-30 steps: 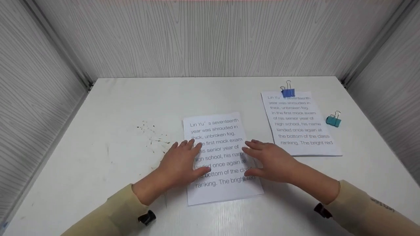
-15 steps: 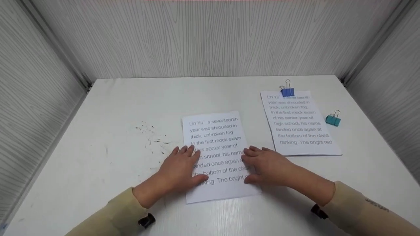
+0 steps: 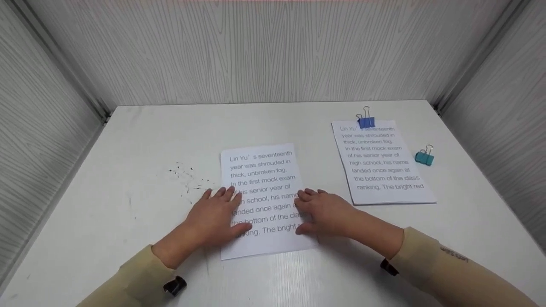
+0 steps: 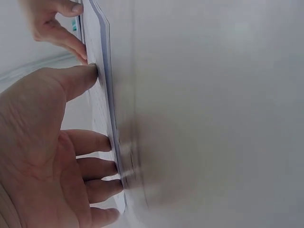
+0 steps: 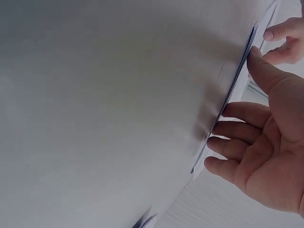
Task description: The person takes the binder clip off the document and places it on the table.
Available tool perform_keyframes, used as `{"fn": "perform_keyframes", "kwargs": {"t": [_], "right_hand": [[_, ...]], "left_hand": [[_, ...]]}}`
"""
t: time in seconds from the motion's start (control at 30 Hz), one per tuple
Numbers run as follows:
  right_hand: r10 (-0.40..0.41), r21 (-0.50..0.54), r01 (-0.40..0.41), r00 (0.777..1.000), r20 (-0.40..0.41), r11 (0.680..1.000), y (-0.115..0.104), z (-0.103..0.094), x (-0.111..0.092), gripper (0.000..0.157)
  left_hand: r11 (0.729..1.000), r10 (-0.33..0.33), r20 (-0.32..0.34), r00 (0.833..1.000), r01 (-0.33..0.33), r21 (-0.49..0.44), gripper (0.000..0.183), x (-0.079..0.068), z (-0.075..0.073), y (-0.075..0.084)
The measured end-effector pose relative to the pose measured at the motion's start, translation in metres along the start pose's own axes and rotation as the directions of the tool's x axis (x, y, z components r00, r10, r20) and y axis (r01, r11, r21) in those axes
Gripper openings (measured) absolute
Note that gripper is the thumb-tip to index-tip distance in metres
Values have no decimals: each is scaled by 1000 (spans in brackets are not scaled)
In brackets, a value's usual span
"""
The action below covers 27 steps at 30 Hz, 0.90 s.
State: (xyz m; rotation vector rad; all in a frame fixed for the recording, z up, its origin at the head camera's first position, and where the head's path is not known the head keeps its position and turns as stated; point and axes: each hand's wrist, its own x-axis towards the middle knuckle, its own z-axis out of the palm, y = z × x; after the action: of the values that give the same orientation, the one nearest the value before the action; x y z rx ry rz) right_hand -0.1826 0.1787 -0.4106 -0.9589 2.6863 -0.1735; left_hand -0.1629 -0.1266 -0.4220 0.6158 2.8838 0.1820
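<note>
A stack of printed sheets (image 3: pixel 264 170) lies flat on the table, slightly tilted in the head view. My left hand (image 3: pixel 215 217) rests along its left edge, with the thumb over the lower lines of text. On the opposite edge lies my right hand (image 3: pixel 326 213), fingertips and thumb touching the paper. Both wrist views show the sheets' thin side edge, with the left hand's fingers (image 4: pixel 97 167) and the right hand's fingers (image 5: pixel 237 130) extended against it. Neither hand curls round the stack.
To the right lies another printed stack (image 3: pixel 379 170) with a blue binder clip (image 3: pixel 367 122) on its top edge. A teal binder clip (image 3: pixel 425 158) sits beside it. Dark specks (image 3: pixel 185 175) mark the white table (image 3: pixel 140 170) on the left. Patterned panels (image 3: pixel 264 51) stand behind.
Both hands have slid a little toward the near end of the stack, and the right fingers have come in against its edge. The stack has shifted slightly left; the whole head view has also shifted.
</note>
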Motion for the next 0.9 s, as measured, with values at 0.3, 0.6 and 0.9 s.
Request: {"fn": "perform_keyframes", "kwargs": {"t": [0.3, 0.6, 0.9], "right_hand": [[-4, -49, 5, 1000, 29, 999, -25, -5, 35, 75], [6, -138, -1, 999, 39, 990, -48, -4, 64, 73], [36, -169, -25, 997, 62, 985, -71, -3, 88, 75]], "left_hand": [[999, -47, 15, 999, 47, -9, 89, -8, -6, -34], [999, -47, -5, 999, 47, -13, 85, -17, -10, -59], [999, -48, -14, 999, 48, -3, 85, -28, -11, -83]]}}
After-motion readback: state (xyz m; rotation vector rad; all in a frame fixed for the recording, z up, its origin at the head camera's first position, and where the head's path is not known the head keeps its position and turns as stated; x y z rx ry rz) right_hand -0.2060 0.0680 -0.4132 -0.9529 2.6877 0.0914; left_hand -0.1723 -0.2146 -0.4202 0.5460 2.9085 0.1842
